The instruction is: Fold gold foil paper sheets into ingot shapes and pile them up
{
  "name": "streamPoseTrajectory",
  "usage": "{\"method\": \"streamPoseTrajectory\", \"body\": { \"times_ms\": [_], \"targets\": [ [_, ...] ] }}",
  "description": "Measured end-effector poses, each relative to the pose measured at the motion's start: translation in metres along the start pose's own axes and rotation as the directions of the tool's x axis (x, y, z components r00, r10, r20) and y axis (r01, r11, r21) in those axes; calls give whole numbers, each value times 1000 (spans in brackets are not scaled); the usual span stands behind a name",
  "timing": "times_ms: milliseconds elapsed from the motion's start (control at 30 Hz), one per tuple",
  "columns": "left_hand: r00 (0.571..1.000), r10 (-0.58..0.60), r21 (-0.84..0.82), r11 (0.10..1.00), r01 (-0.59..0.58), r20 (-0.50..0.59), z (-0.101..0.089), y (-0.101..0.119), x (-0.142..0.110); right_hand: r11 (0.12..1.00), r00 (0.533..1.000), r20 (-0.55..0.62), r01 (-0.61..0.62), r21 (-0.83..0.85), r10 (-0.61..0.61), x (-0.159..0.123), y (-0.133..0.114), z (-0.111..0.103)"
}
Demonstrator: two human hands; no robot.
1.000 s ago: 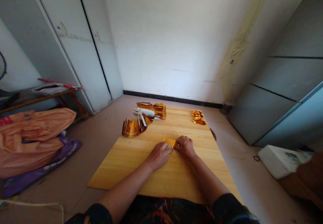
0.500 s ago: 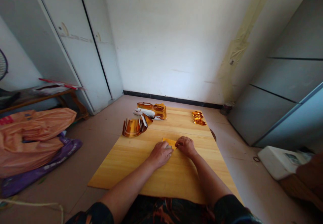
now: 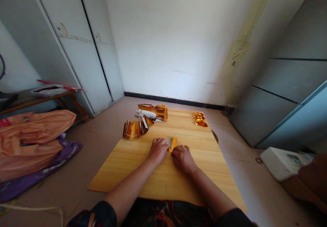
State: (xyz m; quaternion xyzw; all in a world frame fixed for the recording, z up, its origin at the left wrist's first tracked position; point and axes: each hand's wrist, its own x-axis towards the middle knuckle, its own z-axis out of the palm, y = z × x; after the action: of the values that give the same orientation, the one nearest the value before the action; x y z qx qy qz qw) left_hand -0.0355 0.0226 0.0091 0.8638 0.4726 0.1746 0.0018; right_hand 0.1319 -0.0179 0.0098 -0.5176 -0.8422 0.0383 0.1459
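A small sheet of gold foil paper [image 3: 174,142], partly folded with a pale side showing at its left, lies on the wooden table [image 3: 122,167]. My left hand [image 3: 158,149] pinches its left edge with curled fingers. On the right edge, near the front corner, my right hand [image 3: 183,157] is closed too, its fingertips pressed to the paper. A curved stack of gold foil sheets [image 3: 134,129] rests at the table's left edge. Behind it lie more gold sheets [image 3: 161,111] with a white bundle [image 3: 146,114]. Several folded shiny gold pieces [image 3: 200,119] sit at the far right corner.
Left of the table, an orange cloth [image 3: 38,131] and a purple bag [image 3: 63,155] lie heaped near a low wooden bench [image 3: 74,104]. A white foam box [image 3: 278,164] stands on the floor at right, below a grey refrigerator [image 3: 286,94].
The paper has turned and been folded partly over, so a pale side now shows at left. My left hand shifted left; my right hand came closer and slightly left.
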Motion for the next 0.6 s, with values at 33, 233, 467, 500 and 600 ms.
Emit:
{"method": "streamPoseTrajectory", "body": {
  "times_ms": [33,233,467,500,600],
  "targets": [
    [1000,-11,4,1000,11,16,-1,-1,0,1000,1000,3,7,-7,-7,0,-4,1],
    [999,-32,-5,999,32,-4,3,-4,-2,999,1000,2,13,-39,-13,5,-7,6],
    [994,103,-119,987,-108,-44,20,-8,-8,999,999,-9,36,11,-36,4,-4,4],
    [992,116,-133,984,-121,-44,21,-8,-9,999,999,-13,47,24,-47,4,-2,5],
    [992,122,-159,979,-128,-42,20,-8,-11,987,993,-41,115,109,-111,4,10,10]
  ]
}}
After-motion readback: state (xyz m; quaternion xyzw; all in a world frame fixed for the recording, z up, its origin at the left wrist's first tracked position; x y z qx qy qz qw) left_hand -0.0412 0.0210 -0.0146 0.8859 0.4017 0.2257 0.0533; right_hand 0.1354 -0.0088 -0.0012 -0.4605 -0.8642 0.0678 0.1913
